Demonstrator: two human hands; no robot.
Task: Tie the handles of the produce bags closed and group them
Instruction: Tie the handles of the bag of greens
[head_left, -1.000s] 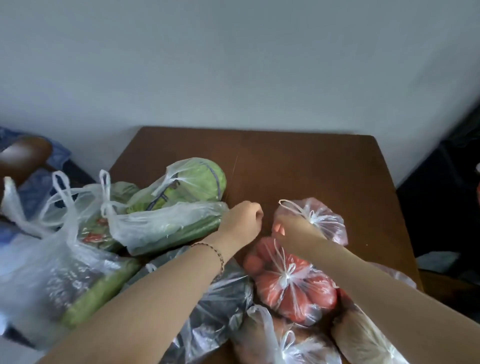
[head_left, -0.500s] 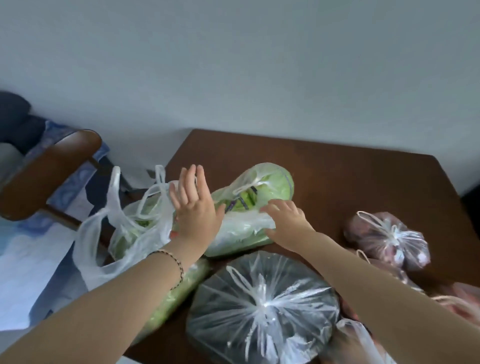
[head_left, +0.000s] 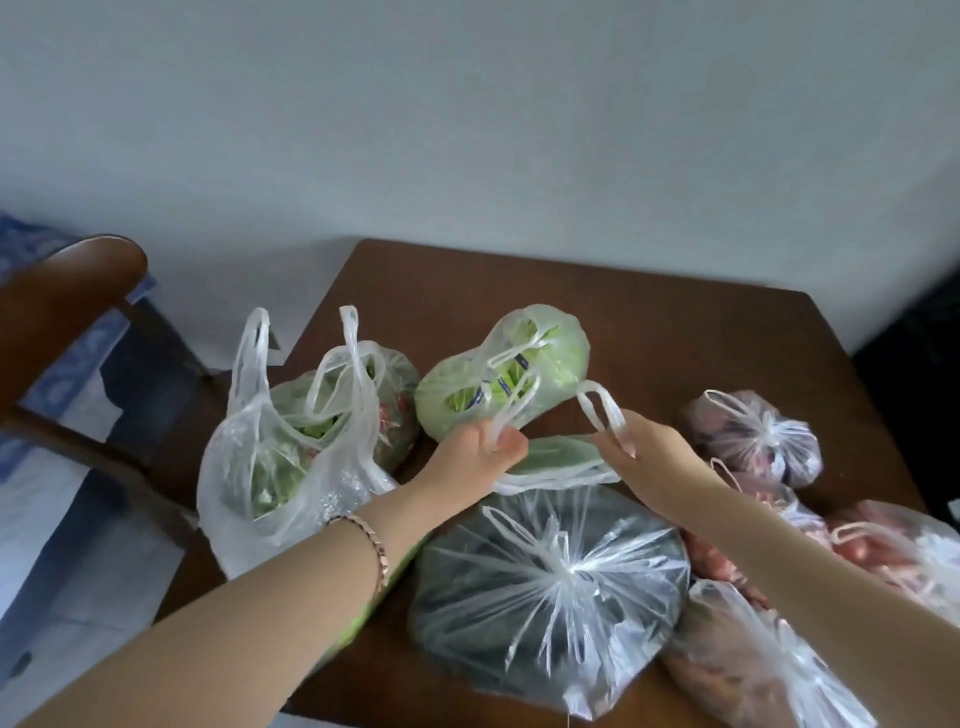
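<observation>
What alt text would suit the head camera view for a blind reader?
A person's left hand and right hand each pinch one handle of an untied bag of green vegetables on a brown table, among other produce bags, several knotted.

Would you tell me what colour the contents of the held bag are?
Green, showing through the clear bag; the head view shows it best.

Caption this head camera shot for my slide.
Left hand and right hand each pinch a handle of an untied green-vegetable bag among knotted bags on a wooden table.
</observation>
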